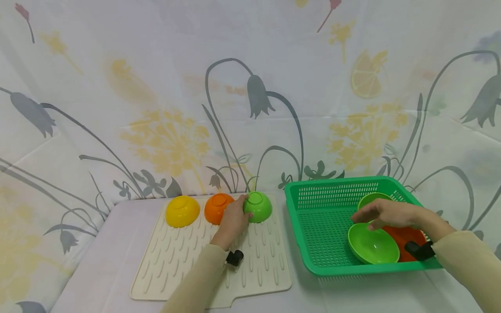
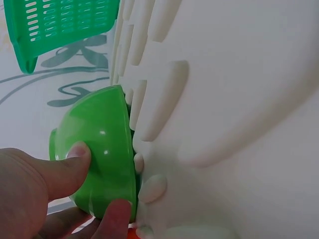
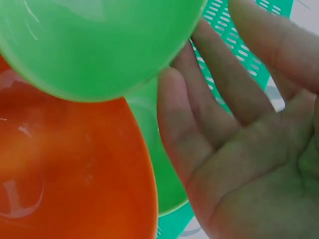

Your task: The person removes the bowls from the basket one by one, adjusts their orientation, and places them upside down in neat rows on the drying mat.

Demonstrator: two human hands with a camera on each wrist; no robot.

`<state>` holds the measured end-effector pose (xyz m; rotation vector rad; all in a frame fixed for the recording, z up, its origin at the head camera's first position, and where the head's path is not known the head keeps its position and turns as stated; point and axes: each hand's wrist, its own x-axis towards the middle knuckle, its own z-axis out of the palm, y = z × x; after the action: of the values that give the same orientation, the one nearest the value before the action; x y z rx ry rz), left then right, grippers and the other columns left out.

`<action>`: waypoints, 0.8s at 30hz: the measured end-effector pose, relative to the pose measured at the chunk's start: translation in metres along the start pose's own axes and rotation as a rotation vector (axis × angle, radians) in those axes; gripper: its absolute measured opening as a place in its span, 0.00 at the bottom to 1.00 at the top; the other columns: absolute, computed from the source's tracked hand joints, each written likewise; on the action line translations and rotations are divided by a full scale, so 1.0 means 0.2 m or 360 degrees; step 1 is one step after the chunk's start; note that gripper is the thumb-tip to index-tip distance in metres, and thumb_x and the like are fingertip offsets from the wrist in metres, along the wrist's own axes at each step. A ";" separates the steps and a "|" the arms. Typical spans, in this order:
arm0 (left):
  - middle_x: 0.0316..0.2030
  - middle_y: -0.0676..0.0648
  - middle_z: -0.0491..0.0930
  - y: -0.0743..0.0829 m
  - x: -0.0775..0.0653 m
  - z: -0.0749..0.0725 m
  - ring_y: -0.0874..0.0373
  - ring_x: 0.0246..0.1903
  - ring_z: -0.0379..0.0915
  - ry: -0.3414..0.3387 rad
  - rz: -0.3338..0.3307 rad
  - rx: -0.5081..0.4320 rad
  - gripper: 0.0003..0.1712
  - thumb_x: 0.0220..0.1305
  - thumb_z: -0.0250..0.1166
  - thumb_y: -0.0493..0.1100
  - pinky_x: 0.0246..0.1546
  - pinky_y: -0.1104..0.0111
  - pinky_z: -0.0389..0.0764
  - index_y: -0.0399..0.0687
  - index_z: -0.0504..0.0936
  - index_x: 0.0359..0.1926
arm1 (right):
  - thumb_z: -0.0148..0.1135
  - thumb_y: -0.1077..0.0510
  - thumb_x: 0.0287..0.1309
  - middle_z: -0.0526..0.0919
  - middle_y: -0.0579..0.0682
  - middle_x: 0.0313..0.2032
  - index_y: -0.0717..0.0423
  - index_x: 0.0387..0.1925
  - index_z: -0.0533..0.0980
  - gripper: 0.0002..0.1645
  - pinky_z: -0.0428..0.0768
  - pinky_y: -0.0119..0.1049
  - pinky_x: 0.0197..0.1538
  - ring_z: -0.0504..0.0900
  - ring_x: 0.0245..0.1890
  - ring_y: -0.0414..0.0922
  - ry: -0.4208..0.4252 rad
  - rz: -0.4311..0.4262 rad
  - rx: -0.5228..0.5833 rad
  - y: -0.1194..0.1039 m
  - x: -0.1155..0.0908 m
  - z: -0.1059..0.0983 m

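Left hand (image 1: 233,219) has thumb and fingers around the side of an upside-down green bowl (image 1: 258,208), which sits rim-down on the cream ribbed mat (image 1: 211,274). Looks like thin plastic to me, so I'd guess light, stiff, a bit slick, hard to break. I'd grab it low on the wall near the rim, or by the foot ring. Next to it are an orange bowl (image 1: 214,212) and a yellow bowl (image 1: 182,211), both flipped too. Right hand (image 1: 391,214) has loose, spread fingers above more bowls (image 1: 373,245) in the green basket (image 1: 332,271). Can't spot any brands, labels or writing.
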<state>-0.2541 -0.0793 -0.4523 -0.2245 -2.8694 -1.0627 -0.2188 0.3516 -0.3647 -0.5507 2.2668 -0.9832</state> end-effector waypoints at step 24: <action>0.58 0.39 0.78 0.00 0.00 0.00 0.43 0.57 0.74 0.0005 -0.0012 0.0025 0.34 0.62 0.71 0.38 0.59 0.49 0.75 0.46 0.71 0.68 | 0.58 0.74 0.55 0.80 0.56 0.49 0.61 0.51 0.78 0.21 0.82 0.40 0.42 0.77 0.51 0.56 0.0096 0.0100 -0.0130 0.08 0.00 -0.03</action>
<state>-0.2540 -0.0801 -0.4520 -0.2113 -2.8772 -1.0407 -0.2247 0.3645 -0.3731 -0.4870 2.3717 -0.8908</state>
